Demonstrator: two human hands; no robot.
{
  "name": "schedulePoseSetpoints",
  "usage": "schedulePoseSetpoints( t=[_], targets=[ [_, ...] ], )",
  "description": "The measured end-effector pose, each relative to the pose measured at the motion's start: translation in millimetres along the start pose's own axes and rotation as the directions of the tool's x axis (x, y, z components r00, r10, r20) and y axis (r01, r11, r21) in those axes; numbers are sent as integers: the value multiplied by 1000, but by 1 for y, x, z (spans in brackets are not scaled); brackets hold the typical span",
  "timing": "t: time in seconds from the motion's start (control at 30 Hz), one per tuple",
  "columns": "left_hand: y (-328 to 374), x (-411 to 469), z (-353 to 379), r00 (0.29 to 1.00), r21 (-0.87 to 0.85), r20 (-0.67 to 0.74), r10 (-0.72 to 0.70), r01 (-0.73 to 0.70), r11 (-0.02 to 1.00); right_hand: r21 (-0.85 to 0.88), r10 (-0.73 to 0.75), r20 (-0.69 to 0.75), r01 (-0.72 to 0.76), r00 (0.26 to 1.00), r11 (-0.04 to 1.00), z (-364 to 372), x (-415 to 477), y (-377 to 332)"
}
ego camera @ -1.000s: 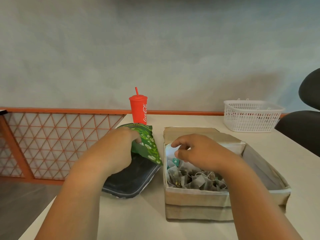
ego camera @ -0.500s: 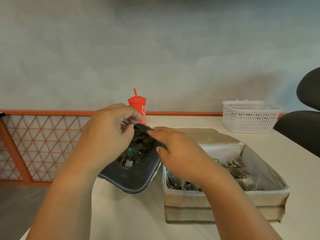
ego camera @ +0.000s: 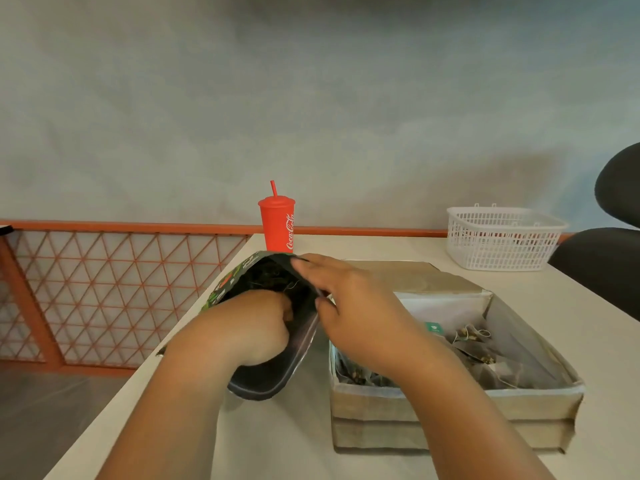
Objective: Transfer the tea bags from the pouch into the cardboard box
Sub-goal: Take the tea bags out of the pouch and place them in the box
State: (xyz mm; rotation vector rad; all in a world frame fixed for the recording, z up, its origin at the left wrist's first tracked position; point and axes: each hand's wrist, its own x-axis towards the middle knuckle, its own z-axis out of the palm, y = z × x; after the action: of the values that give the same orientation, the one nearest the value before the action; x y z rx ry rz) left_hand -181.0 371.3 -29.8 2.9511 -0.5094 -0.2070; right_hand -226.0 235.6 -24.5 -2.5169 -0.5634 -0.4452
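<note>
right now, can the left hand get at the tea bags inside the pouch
Likely yes: the right hand holds the pouch rim open, and the left hand is in its mouth, tea bags just beyond.

Red cup [ego camera: 277,226], white basket [ego camera: 502,241], orange lattice railing [ego camera: 104,289] — green-printed dark pouch [ego camera: 266,380], tan box [ego camera: 450,412]

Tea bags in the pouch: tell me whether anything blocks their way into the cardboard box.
No object does. The cardboard box lies open-topped right beside the pouch. Only the right hand, pinching the pouch's rim, and its forearm cross over the box's left part. The left hand reaches into the pouch among the tea bags.
</note>
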Motion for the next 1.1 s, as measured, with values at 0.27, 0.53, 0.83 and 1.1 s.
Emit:
schedulePoseSetpoints(
  t=[0.27, 0.53, 0.83, 1.1],
  targets=[
    [5, 13, 11, 996, 37, -67, -63, 66, 997, -7, -85, 44, 85, 995, 996, 9, 1, -15],
    [-21, 40, 44, 986, 65, 62, -154, 150, 987, -18, -59, 43, 60, 997, 998, 4, 1, -9],
    [-21, 41, 40, 985, 28, 5, -173, 173, 985, 11, -58, -6, 58, 998, 998, 3, 1, -3],
    [-3, 19, 13, 992, 29, -13, -129, 130, 991, 74, -14, -50, 18, 999, 997, 4, 3, 6]
  ],
)
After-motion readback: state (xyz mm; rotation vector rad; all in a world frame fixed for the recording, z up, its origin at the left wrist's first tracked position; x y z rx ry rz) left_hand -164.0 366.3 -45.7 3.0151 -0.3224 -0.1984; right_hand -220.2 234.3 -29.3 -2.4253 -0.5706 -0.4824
